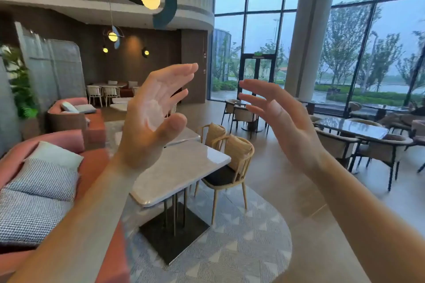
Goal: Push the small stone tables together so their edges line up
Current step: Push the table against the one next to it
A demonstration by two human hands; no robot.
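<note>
A small white stone table (184, 167) on a dark metal base stands below my raised hands. A second white stone table (187, 134) sits just behind it, mostly hidden by my left hand; a narrow gap shows between their tops. My left hand (154, 115) is held up in the air, palm facing right, fingers apart and empty. My right hand (280, 117) is raised opposite it, palm facing left, fingers spread, holding nothing. Neither hand touches a table.
Two wooden chairs (230, 163) stand along the tables' right side. A pink sofa (50, 167) with patterned cushions runs along the left. A patterned rug (241, 248) lies under the tables. Dark tables and chairs (358, 135) fill the right, by tall windows.
</note>
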